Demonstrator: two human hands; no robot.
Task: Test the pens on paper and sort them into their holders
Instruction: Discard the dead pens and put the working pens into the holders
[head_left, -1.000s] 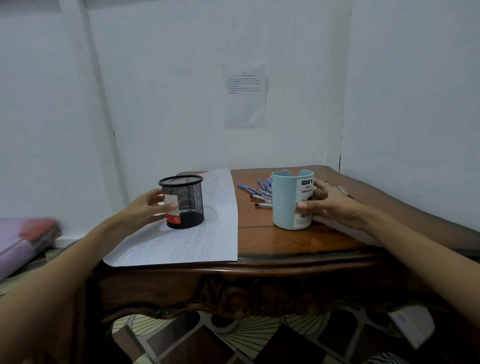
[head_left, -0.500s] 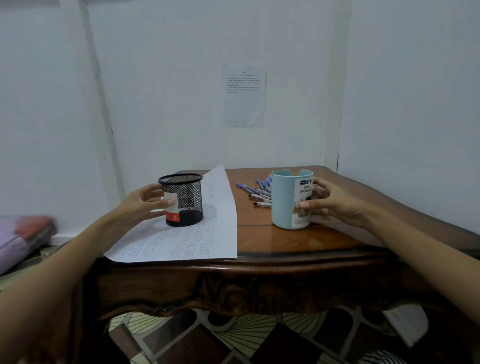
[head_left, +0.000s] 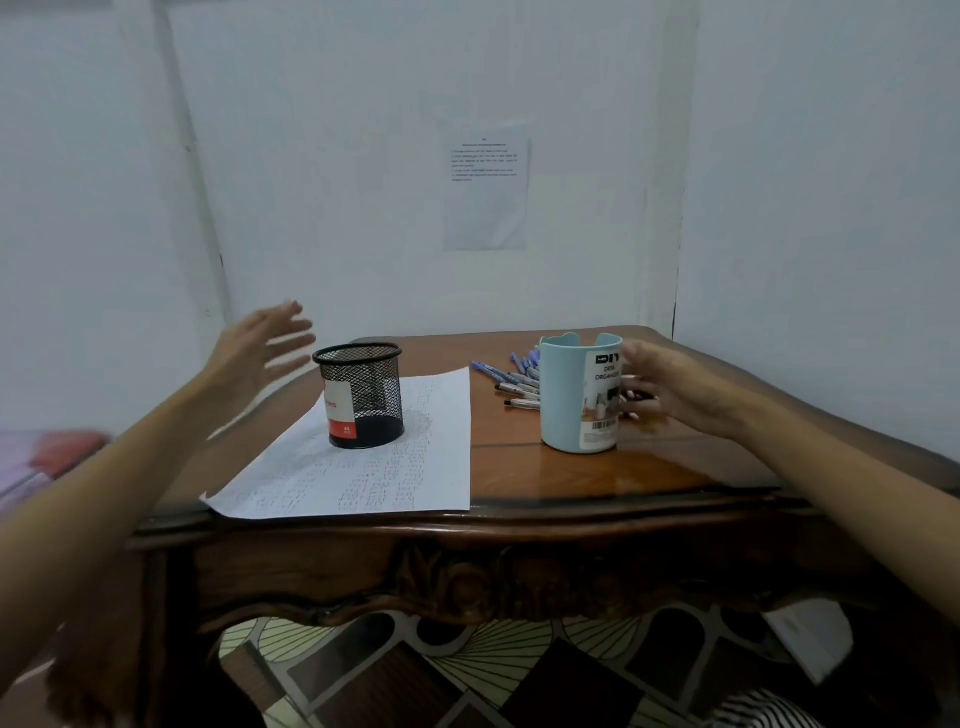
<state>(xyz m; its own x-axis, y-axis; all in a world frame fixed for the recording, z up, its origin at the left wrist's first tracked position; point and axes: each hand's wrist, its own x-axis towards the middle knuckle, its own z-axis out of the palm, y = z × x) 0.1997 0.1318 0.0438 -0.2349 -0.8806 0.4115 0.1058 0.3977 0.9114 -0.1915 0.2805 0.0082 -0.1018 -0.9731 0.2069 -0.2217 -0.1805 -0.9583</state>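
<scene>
A black mesh pen holder (head_left: 362, 402) with a red and white label stands on a written sheet of paper (head_left: 374, 467) on the wooden table (head_left: 571, 478). A light blue holder (head_left: 577, 395) stands to the right on bare wood. Several blue pens (head_left: 514, 382) lie in a heap behind and left of it. My left hand (head_left: 260, 351) hovers raised, left of the mesh holder, fingers spread, holding nothing. My right hand (head_left: 670, 389) is just right of the blue holder, fingers straight, apart from it or barely touching.
White walls close the table in at the back and right, with a printed notice (head_left: 485, 184) taped on the back wall. A pink and red cloth (head_left: 47, 457) lies at the far left. Patterned floor shows below the carved table front.
Both hands have let go of the holders. My left hand has lifted up and away from the mesh holder; my right hand has opened beside the blue one.
</scene>
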